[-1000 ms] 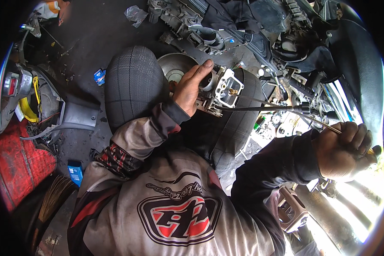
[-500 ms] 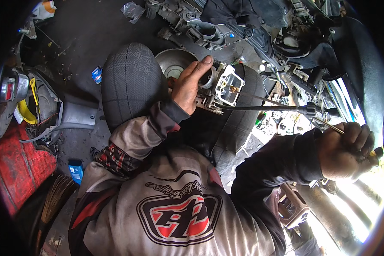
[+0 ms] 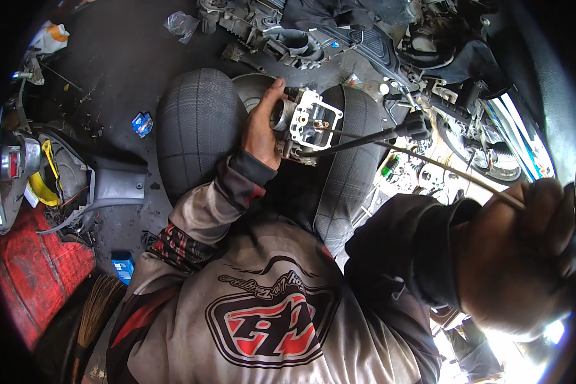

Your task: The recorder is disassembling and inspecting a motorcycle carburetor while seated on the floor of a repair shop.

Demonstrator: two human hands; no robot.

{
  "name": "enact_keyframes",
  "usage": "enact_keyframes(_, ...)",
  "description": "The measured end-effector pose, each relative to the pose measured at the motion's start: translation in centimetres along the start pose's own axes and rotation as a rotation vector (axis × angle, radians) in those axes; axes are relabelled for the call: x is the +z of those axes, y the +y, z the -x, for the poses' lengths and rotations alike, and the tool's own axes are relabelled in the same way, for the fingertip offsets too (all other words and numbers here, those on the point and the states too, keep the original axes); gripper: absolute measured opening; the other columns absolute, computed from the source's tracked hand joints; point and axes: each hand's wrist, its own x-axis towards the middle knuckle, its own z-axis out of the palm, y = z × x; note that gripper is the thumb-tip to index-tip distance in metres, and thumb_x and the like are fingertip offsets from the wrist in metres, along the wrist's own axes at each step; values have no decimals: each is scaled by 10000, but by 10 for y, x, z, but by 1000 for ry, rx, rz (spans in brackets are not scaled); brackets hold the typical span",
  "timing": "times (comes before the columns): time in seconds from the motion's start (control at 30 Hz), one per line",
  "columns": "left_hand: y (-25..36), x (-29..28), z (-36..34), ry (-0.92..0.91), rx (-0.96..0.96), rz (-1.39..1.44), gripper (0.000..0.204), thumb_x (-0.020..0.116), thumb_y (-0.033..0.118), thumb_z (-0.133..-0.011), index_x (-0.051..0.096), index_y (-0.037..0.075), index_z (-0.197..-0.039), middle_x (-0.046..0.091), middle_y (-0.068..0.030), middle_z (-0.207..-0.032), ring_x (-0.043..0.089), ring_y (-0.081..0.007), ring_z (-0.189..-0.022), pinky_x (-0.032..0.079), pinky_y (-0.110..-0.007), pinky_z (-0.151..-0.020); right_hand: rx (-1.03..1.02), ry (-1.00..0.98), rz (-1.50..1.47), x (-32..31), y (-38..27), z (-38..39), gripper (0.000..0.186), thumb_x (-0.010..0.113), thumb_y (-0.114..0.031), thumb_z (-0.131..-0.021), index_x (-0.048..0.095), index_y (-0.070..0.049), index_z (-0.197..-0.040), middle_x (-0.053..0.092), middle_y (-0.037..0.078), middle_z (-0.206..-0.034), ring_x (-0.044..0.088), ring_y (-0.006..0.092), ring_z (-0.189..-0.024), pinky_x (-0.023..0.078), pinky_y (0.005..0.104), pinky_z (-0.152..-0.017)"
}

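Between my knees my left hand point(image 3: 261, 131) grips a metal carburetor point(image 3: 298, 123), its thumb pointing up along the side. The carburetor's open, frame-shaped face is turned up and to the right, with brass fittings point(image 3: 322, 126) showing inside. My right hand point(image 3: 518, 256) is closed at the right, close to the camera, around what looks like a long screwdriver point(image 3: 457, 170); its handle is hidden in the fist. The thin shaft runs left to the brass parts, where its tip appears to touch. A black cable point(image 3: 371, 137) with a thick end extends from the carburetor's lower side.
A round metal pan point(image 3: 249, 86) sits behind my left hand. Engine castings point(image 3: 294, 45) and black panels lie beyond my knees. Small metal parts point(image 3: 422, 173) are spread at the right. A red sheet point(image 3: 41, 262), a straw broom point(image 3: 96, 307) and a blue box point(image 3: 123, 265) are at the left.
My left hand and the carburetor have shifted left in view. The right hand has come nearer the camera with the screwdriver, and the cable's thick end has swung up and left.
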Motion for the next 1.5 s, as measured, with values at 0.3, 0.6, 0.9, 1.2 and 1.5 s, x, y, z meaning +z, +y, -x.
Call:
enact_keyframes(0.3,-12,0,9,-76,-9,51,392,517,408,-1000,630,41,-1083,707,-106,-940,723,-217,-842,609,-354,-765,195,-20,-167,15,-12,15,158,538,-158,-769,462,-162,-631,419,-68,-592,350,58,-491,246,220,-457)
enact_keyframes(0.6,-9,-3,4,-140,59,-62,402,507,403,-1008,592,20,-1097,690,-121,-927,718,-195,-821,611,-333,-734,175,-60,-71,-1,-24,5,260,527,-172,-823,441,-187,-579,429,-86,-568,319,43,-451,218,215,-439)
enact_keyframes(0.9,-12,-10,-7,-149,38,-65,399,513,398,-999,576,23,-1120,685,-123,-946,717,-194,-826,616,-332,-731,288,-537,-48,-39,-14,-7,350,368,-373,-1035,411,-174,-750,371,-83,-673,315,55,-559,288,237,-589)
enact_keyframes(1.2,-10,-5,-9,-153,-4,-81,402,527,406,-986,562,31,-1128,683,-129,-968,718,-222,-840,627,-379,-709,339,-582,-268,-58,-4,-9,341,415,-341,-996,414,-173,-699,386,-81,-630,327,46,-523,286,230,-553)
enact_keyframes(1.5,-15,-8,-12,-129,-28,-23,390,526,407,-984,564,40,-1113,672,-121,-939,714,-228,-819,628,-385,-701,389,-658,-504,-53,17,-14,342,463,-309,-957,418,-172,-648,402,-79,-586,339,37,-487,284,223,-517)
